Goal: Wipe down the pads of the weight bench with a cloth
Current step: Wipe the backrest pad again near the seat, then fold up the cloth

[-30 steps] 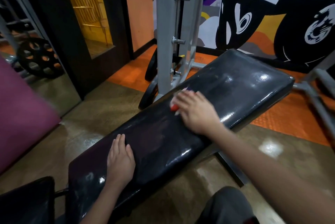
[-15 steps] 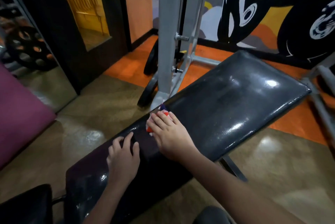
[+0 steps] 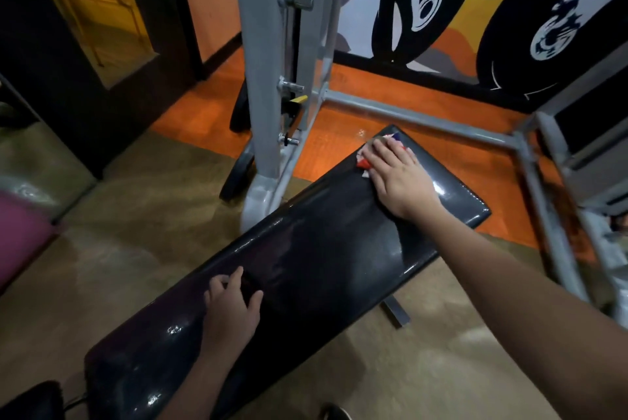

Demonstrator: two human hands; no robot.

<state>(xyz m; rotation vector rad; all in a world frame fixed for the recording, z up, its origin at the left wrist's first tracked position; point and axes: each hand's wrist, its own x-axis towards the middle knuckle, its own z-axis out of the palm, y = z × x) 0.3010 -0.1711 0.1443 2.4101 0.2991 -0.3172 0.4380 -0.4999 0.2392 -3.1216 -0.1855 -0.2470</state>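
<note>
The long black glossy bench pad (image 3: pixel 316 249) runs diagonally from lower left to upper right. My right hand (image 3: pixel 399 178) lies flat near the pad's far end, pressing a small cloth (image 3: pixel 363 163) with red, white and blue patches; only the cloth's edges show past my fingers. My left hand (image 3: pixel 231 307) rests on the near half of the pad with fingers slightly curled and nothing in it. A second black pad (image 3: pixel 30 401) shows at the bottom left corner.
A grey steel rack upright (image 3: pixel 261 80) with pegs stands just left of the pad's far end. Grey frame bars (image 3: pixel 530 154) run behind and right of it. Black weight plates (image 3: pixel 238 175) lean at the upright's base. A magenta pad (image 3: pixel 20 236) is at the left edge.
My right hand slid the cloth from the middle of the pad to its far end. My left hand stayed on the near half, its fingers curling a little. The camera tilted down.
</note>
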